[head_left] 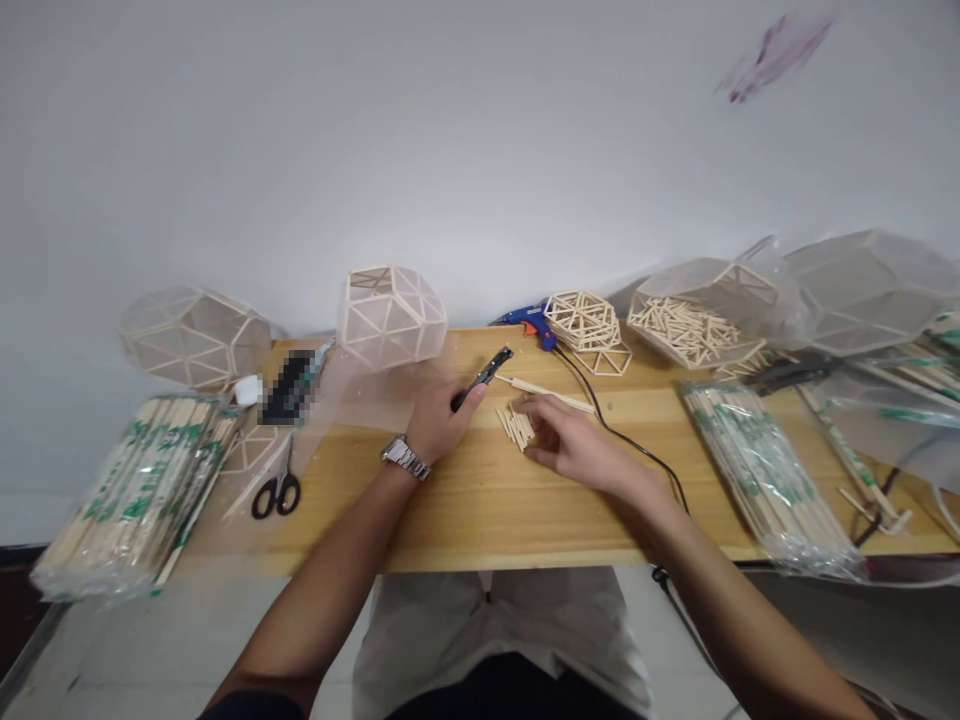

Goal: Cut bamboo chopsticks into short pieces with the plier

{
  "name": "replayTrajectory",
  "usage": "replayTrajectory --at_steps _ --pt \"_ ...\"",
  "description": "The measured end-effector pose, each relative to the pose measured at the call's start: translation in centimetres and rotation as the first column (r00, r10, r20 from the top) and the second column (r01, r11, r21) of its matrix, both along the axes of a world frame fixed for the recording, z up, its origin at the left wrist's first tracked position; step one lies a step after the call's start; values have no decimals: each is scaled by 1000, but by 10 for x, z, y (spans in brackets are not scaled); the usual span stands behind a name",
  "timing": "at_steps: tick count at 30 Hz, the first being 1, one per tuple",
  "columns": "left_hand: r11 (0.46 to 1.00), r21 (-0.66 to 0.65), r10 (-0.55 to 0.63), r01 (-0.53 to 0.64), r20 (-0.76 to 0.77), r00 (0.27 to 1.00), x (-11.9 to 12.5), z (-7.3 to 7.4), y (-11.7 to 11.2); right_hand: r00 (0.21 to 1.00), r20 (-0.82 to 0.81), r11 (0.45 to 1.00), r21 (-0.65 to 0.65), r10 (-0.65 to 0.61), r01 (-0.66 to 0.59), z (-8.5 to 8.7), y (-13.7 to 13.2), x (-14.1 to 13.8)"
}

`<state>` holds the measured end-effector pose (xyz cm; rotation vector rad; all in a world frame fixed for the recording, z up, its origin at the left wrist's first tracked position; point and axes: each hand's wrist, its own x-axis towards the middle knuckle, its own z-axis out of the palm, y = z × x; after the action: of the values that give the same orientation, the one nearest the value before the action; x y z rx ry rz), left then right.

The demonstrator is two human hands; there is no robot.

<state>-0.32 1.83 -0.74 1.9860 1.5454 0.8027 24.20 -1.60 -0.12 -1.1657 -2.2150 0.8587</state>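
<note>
My left hand [442,420], with a metal watch on the wrist, is closed around the handles of black cutting pliers [484,376] whose jaws point up and right. My right hand [566,440] rests on the wooden table [480,520], fingers curled over a small pile of short cut wooden sticks [516,425]. A longer wooden stick [544,391] lies just beyond that hand, near the plier jaws.
A blue glue gun [531,322] with a black cord lies behind. Stick-frame polyhedra [390,315] and flat stick lattices [589,325] stand along the wall. Bagged chopstick bundles [139,490] [765,475] flank me. Black scissors [276,492] lie left.
</note>
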Motion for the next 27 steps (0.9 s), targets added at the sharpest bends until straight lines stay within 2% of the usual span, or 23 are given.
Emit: replayTrajectory --at_steps 9,14,21,27 --pt "1000 4 11 -11 -15 1000 0 -1 0 1000 6 998 -62 -16 16 -10 9 4" --pt "1000 -9 -2 2 -13 1000 0 -3 0 1000 -28 999 -49 -6 4 -12 11 5" --pt "1000 -17 -3 2 -37 999 2 -2 0 999 -6 998 -38 52 -52 -6 14 0" --pt "999 -39 -19 18 -15 1000 1 -3 0 994 23 991 -90 106 -104 1 19 -5"
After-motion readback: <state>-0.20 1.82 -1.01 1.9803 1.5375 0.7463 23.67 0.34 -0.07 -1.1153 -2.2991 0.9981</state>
